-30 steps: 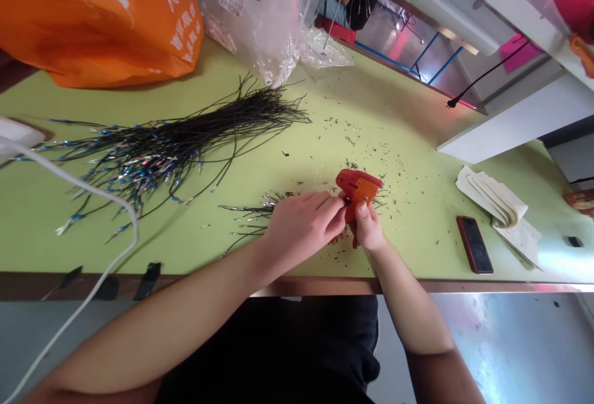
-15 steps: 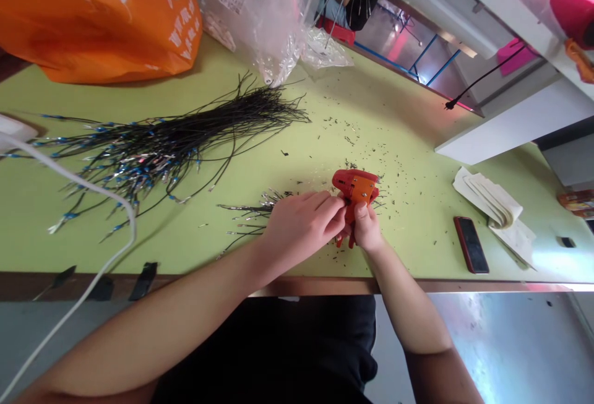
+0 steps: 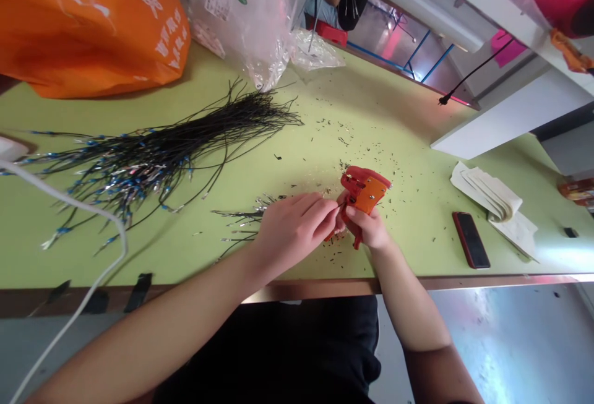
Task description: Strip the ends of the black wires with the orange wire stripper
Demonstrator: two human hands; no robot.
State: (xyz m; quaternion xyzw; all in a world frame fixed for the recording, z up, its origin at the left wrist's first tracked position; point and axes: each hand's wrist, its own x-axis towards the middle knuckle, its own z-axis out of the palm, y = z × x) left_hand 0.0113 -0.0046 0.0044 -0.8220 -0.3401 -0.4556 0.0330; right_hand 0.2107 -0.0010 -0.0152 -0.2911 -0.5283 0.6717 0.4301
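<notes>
My right hand [image 3: 371,226] is wrapped round the grip of a red and orange hand tool [image 3: 366,190], whose head points up and to the left. Just left of the tool, my left hand [image 3: 297,221] is closed in a pinch on a thin dark wire [image 3: 341,204], of which only a short piece shows. Short black wires with bare metal ends [image 3: 245,213] lie on the table, partly under my left hand. A large bundle of black wires with blue and metal ends [image 3: 185,138] lies farther left.
Orange bag [image 3: 106,26] and clear plastic bags [image 3: 250,14] stand at the back left. A white cable [image 3: 69,190] crosses the left side. Phone [image 3: 470,240] and folded papers [image 3: 492,200] lie right. Small black scraps dot the green table [image 3: 399,113]. A person sits beyond.
The tool has tilted and its handles have spread apart. My left hand's fingers are now a little apart from the tool's head, with a bit of wire showing. The view has shifted slightly.
</notes>
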